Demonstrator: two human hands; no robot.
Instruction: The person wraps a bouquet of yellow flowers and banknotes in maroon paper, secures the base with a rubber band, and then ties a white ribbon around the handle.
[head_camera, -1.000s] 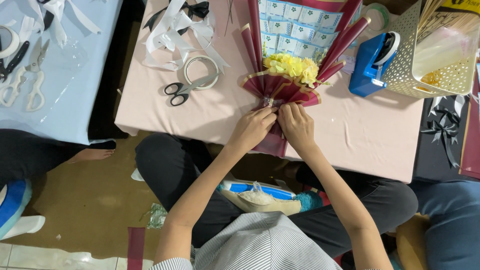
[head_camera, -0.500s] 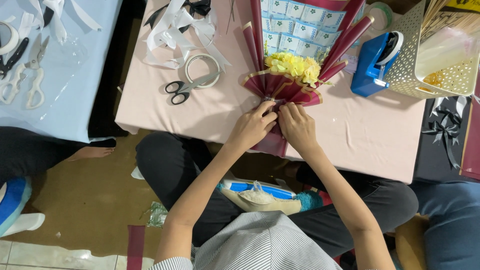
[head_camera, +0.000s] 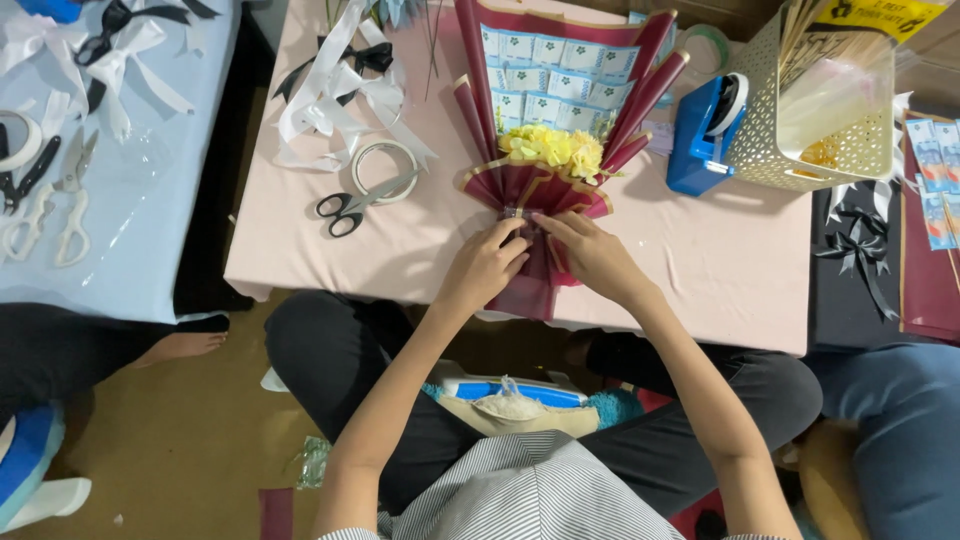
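Two bare hands meet at the narrow waist of a bouquet (head_camera: 540, 215) that lies on the pink tabletop (head_camera: 700, 260), its stem end toward the person at 6 o'clock and its fan of dark red wrapping opening toward 12 o'clock. The left hand (head_camera: 487, 268) has its grip nearly closed, fingertips pinched on the wrapping at the waist. The right hand (head_camera: 592, 255) touches the same spot from 3 o'clock, fingers curled and pressed against the paper; how tightly it grips I cannot tell. A cluster of yellow flowers (head_camera: 552, 148) sits just above the hands, with rows of folded blue notes (head_camera: 545, 80) fanned behind it.

Compared with half a second ago, both hands have stayed at the same waist of the bouquet, and the bouquet lies in the same place.

At 9 o'clock from the hands, scissors (head_camera: 352, 205) rest against a roll of tape (head_camera: 385, 170), with white and black ribbons (head_camera: 335, 85) beyond. At 2 o'clock stands a blue tape dispenser (head_camera: 700, 140), just beside a cream basket (head_camera: 810, 110).
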